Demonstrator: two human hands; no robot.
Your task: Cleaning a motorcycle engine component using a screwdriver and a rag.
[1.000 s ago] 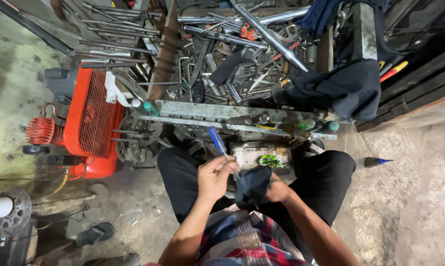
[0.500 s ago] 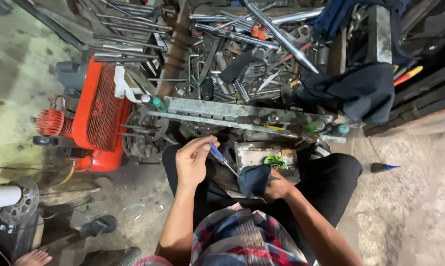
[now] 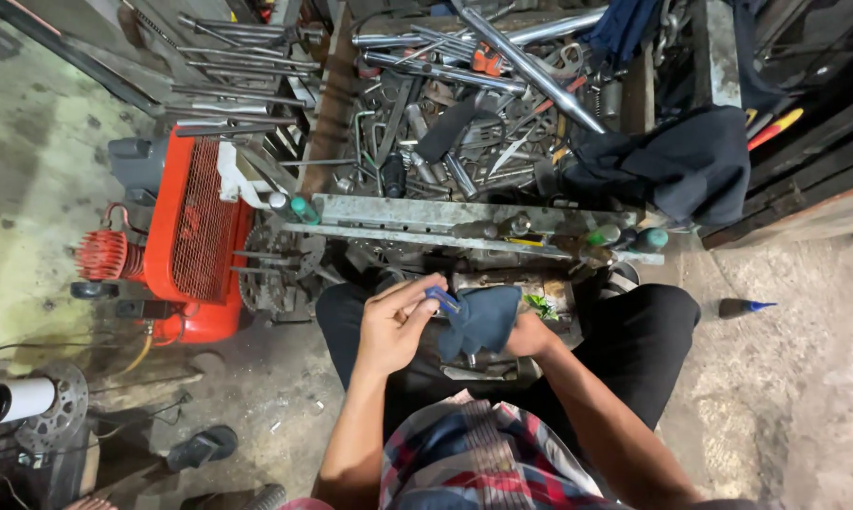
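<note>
Head view, looking down at lap. Left hand [image 3: 393, 326] w/ fingers [image 3: 417, 288] closed around a small blue-handled tool [image 3: 442, 299], its tip going into the dark blue rag [image 3: 481, 319]. Right hand [image 3: 530, 335] has fingers closed on that rag from the right side, mostly hidden under the cloth. Tool and rag sit between both hands, just above the person's knees, in front of a greasy metal part [image 3: 549, 300] w/ a green patch. Person wears black trousers & a plaid shirt [image 3: 473, 463]. Beyond the hands: a grey metal rail [image 3: 426, 212] lying crosswise, w/ green-capped bits at each end. Behind it a wooden tray [image 3: 327, 113] crammed w/ wrenches, rods, chrome pipes. Dark cloth [image 3: 681, 161] draped over the tray's right end. Left: red air compressor [image 3: 195, 236] on the concrete floor [image 3: 30, 189]. Far right on the floor, well apart, a small blue-tipped cone [image 3: 740, 307]. Bottom left: a white tube [image 3: 11, 401] beside a round metal disc.
</note>
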